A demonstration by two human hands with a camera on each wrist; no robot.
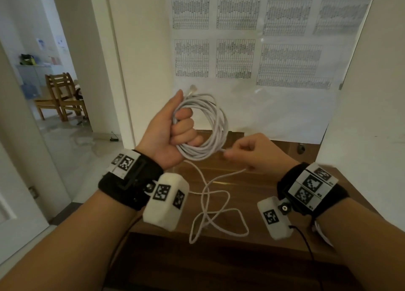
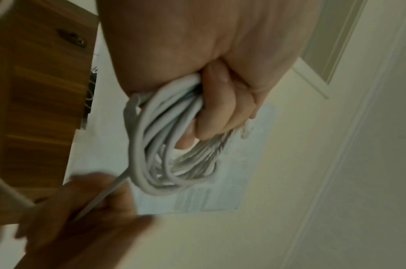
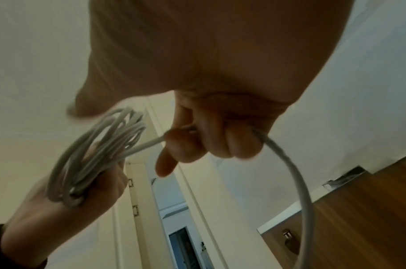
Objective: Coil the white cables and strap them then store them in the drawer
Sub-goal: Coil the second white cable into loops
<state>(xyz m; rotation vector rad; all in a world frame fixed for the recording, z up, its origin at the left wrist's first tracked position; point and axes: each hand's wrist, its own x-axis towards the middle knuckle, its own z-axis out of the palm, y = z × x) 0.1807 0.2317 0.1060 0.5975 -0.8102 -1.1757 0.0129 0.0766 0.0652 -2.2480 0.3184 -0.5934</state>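
My left hand [image 1: 173, 130] fists the coiled white cable [image 1: 203, 124]; right hand [image 1: 256, 152] pinches its tail. Loose slack [image 1: 217, 214] could knot if yanked.

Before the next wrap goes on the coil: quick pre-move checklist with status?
1. Left hand grips the coil firmly: ok, fingers curled through the loops.
2. Right hand holds the feed strand: ok, fingers curled round it.
3. Slack on the wooden top free of knots: cannot tell, the loose cable crosses itself.
4. Plug end secured: ok, sticks out above the left fist.
5. Strap at hand: cannot tell, none in view.
6. Drawer open: cannot tell.
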